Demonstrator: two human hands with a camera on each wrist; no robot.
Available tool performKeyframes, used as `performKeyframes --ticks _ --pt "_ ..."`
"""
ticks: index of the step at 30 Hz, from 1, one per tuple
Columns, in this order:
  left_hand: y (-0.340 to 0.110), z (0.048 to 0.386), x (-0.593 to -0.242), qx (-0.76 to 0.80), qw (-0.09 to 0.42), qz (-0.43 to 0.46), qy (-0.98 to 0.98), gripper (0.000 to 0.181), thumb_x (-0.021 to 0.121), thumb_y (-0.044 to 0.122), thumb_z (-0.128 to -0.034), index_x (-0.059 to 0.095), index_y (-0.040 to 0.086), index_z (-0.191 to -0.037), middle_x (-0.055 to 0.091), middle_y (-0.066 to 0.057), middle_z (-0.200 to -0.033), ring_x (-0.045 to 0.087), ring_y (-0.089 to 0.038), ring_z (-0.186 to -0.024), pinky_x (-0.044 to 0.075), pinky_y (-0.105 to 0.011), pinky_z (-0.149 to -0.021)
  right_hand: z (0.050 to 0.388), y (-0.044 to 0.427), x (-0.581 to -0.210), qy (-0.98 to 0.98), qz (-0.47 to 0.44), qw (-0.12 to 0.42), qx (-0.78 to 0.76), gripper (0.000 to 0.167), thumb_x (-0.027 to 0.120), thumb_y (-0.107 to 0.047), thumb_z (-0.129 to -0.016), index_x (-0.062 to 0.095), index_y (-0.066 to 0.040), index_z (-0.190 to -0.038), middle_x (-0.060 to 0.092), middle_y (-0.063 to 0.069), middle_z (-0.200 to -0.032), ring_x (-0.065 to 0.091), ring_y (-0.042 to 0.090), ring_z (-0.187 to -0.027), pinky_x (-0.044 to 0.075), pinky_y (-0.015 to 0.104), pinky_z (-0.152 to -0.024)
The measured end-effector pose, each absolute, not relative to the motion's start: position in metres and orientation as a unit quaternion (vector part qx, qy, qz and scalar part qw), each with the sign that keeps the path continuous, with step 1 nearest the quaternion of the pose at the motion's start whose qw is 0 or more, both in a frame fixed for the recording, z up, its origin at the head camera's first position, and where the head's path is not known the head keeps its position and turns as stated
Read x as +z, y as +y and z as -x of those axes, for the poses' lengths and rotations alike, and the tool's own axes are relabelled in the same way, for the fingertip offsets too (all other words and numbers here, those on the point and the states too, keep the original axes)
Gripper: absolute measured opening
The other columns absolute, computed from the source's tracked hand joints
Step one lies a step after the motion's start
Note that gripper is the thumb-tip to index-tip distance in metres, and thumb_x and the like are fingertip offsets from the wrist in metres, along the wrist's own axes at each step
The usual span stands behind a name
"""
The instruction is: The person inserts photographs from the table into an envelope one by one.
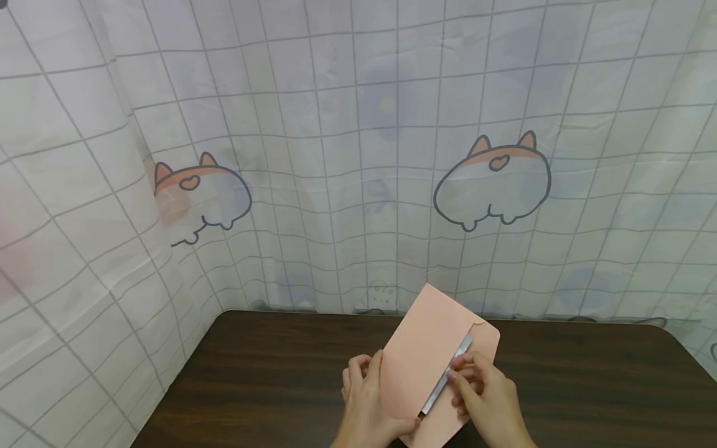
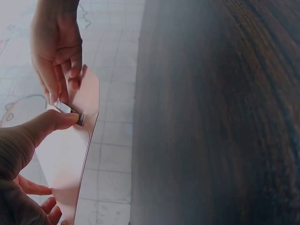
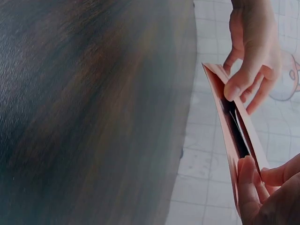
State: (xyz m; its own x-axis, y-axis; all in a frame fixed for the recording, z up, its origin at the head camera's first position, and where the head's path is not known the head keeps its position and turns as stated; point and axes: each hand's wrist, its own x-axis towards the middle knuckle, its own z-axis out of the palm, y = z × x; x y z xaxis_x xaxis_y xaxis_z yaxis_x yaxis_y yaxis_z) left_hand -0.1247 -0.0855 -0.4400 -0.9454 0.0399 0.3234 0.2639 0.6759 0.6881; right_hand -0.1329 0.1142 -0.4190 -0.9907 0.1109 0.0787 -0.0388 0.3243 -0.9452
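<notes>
A pink envelope [image 1: 422,348] is held tilted above the dark table, its flap side turned to the right. From its mouth sticks the edge of a flat, thin silvery-grey item [image 1: 439,389]; the rest of that item lies hidden inside. My left hand [image 1: 364,401] grips the envelope's lower left side, with the thumb at the mouth and fingers behind. My right hand [image 1: 488,389] pinches the item's edge between thumb and fingertips. In the right wrist view, the envelope [image 3: 226,133] gapes, with something dark and a pale edge inside.
The dark wood-grain table [image 1: 269,373] stretches to both sides below the hands. Behind it and at the left hangs a white curtain [image 1: 336,186] with a grid pattern and cartoon animal prints, close to the table's back edge.
</notes>
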Motion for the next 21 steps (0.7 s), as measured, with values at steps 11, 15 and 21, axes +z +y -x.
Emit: performKeyframes --ticks 11,15,21 --pt "-0.091 0.13 -0.447 -0.351 0.124 0.122 -0.92 0.105 0.103 0.035 -0.0523 0.057 -0.001 -0.14 0.044 -0.01 -0.121 0.039 -0.024 -0.105 0.033 -0.037 -0.078 0.135 0.131 -0.428 -0.85 -0.007 0.147 0.505 0.014 0.079 -0.006 -0.093 0.069 -0.005 -0.103 0.077 0.006 -0.09 0.065 0.001 -0.063 0.055 0.022 -0.058" --pt "-0.093 0.132 -0.448 -0.362 0.076 0.116 -0.922 0.105 0.104 0.033 -0.0516 0.057 -0.001 -0.14 0.044 -0.009 -0.121 0.04 -0.026 -0.108 0.036 -0.04 -0.081 0.135 0.135 -0.432 -0.858 -0.012 0.171 0.484 0.012 0.079 -0.006 -0.092 0.07 -0.008 -0.1 0.078 0.006 -0.091 0.067 0.002 -0.068 0.055 0.022 -0.058" --pt "-0.096 0.137 -0.452 -0.372 -0.001 0.112 -0.922 0.097 0.103 0.034 -0.0571 0.059 -0.001 -0.136 0.043 -0.009 -0.118 0.038 -0.027 -0.104 0.036 -0.042 -0.077 0.137 0.143 -0.437 -0.872 -0.021 0.198 0.447 0.012 0.08 -0.009 -0.092 0.07 -0.01 -0.098 0.078 0.003 -0.09 0.065 0.001 -0.072 0.054 0.023 -0.065"
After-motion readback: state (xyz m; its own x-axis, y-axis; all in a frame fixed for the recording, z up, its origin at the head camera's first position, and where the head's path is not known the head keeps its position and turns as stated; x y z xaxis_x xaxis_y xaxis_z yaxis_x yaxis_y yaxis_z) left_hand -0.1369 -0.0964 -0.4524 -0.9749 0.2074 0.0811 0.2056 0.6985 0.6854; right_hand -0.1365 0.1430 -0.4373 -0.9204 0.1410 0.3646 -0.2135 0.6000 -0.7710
